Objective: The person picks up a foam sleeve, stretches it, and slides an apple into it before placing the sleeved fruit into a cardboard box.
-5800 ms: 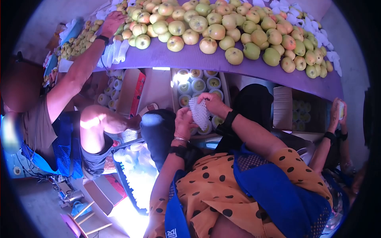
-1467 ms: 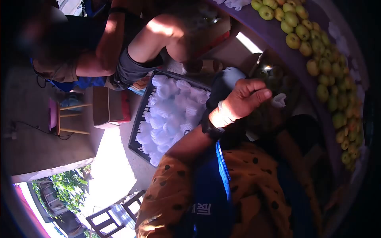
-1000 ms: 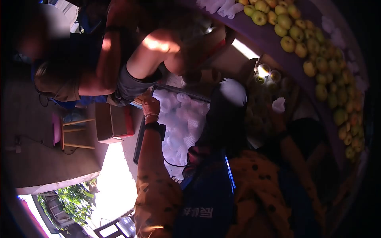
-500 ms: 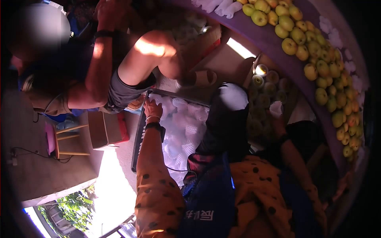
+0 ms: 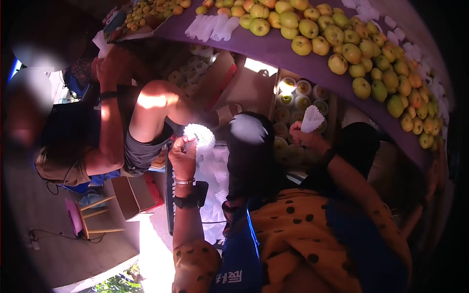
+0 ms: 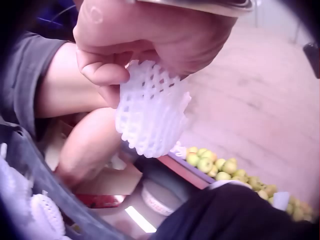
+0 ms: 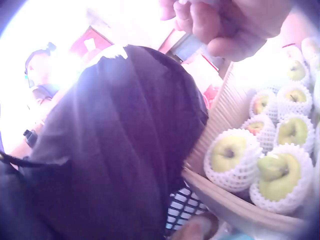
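Observation:
In the head view my left hand (image 5: 183,158) pinches a white foam net (image 5: 200,137) above the black crate (image 5: 171,210) of loose nets. Seen from the left wrist, the net (image 6: 152,112) hangs from curled fingers (image 6: 107,72) with its rim spread a little. My right hand (image 5: 309,138) grips a second foam net (image 5: 312,118) by its lower end, over the carton (image 5: 333,110) of apples. Those apples (image 7: 232,152) sit in foam nets, packed side by side. At the top of the right wrist view the right hand (image 7: 235,25) is partly cut off.
Bare apples (image 5: 351,53) lie heaped on a purple-covered table (image 5: 273,44) beyond the carton, with flat foam nets (image 5: 210,27) beside them. Another person's knee (image 5: 154,100) is close to the crate's far side. My own knee (image 5: 251,141) stands between crate and carton.
My left hand has risen from the crate with a foam net in its fingers. The head view has turned toward the table. My right hand keeps its net, now more plainly visible over the carton.

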Tool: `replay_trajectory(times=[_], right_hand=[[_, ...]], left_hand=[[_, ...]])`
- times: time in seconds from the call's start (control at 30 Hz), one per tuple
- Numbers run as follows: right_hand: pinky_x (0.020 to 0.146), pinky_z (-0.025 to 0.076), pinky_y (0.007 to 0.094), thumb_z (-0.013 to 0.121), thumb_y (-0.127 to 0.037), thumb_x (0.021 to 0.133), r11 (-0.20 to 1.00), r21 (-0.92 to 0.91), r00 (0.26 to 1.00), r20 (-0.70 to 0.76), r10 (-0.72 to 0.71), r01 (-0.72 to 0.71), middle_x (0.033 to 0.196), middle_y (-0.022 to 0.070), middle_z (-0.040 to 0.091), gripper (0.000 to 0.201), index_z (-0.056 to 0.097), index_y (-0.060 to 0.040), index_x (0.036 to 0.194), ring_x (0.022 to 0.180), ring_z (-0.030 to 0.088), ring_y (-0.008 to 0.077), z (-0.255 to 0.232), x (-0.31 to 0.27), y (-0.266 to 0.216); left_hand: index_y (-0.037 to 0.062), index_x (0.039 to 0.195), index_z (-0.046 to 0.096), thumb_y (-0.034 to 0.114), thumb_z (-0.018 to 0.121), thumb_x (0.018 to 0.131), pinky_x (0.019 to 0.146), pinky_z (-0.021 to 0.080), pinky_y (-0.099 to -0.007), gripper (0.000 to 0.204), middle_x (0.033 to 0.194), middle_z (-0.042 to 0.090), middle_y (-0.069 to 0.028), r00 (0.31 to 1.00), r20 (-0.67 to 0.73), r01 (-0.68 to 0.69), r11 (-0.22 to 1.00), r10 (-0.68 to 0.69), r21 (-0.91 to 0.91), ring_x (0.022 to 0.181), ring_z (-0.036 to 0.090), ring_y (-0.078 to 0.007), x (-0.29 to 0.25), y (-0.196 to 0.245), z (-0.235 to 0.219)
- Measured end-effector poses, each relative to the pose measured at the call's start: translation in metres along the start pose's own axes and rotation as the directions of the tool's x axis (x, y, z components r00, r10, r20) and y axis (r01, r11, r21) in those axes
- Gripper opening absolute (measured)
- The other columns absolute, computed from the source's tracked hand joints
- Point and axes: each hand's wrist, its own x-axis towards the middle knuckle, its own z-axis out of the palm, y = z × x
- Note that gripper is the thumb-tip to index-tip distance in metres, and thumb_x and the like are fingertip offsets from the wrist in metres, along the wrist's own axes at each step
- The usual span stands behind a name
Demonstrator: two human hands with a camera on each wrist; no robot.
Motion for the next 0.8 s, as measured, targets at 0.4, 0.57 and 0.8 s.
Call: replay_trajectory(times=[0.4, 0.57, 0.8], right_hand=[[0.052, 0.041, 0.0243, 0.050, -0.013, 0.080, 0.915, 0.336, 0.974, -0.115, -0.196, 0.224, 0.066, 0.0025, 0.049, 0.011, 0.049, -0.0038, 0.085, 0.058, 0.048, 0.0104, -0.008, -0.025, -0.035], [0.043, 0.039, 0.0214, 0.055, -0.015, 0.078, 0.923, 0.307, 0.965, -0.190, -0.178, 0.231, 0.064, 0.0027, 0.051, 0.012, 0.051, -0.0046, 0.080, 0.052, 0.049, 0.0100, -0.022, -0.018, -0.009], [0.042, 0.038, 0.0229, 0.056, -0.015, 0.078, 0.833, 0.519, 0.980, -0.146, -0.137, 0.193, 0.061, 0.0030, 0.049, 0.012, 0.051, -0.0039, 0.079, 0.047, 0.047, 0.0105, -0.017, -0.021, -0.011]], left_hand=[[0.0058, 0.090, 0.051, -0.007, 0.058, 0.063, 0.070, 0.044, -0.0293, 0.031, 0.084, 0.056, -0.0093, 0.819, 0.428, -0.467, 0.878, 0.383, 0.107, 0.077, 0.056, -0.0227, -0.026, 0.088, 0.209], [0.0066, 0.105, 0.042, 0.003, 0.054, 0.070, 0.078, 0.043, -0.0366, 0.037, 0.100, 0.051, -0.0112, 0.747, 0.652, 0.173, 0.909, 0.129, -0.379, 0.091, 0.052, -0.0257, -0.038, 0.048, 0.231], [0.0092, 0.126, 0.024, 0.013, 0.045, 0.077, 0.083, 0.042, -0.0449, 0.053, 0.114, 0.044, -0.0152, 0.746, 0.655, 0.624, 0.464, -0.117, -0.628, 0.103, 0.047, -0.0303, -0.040, 0.068, 0.222]])
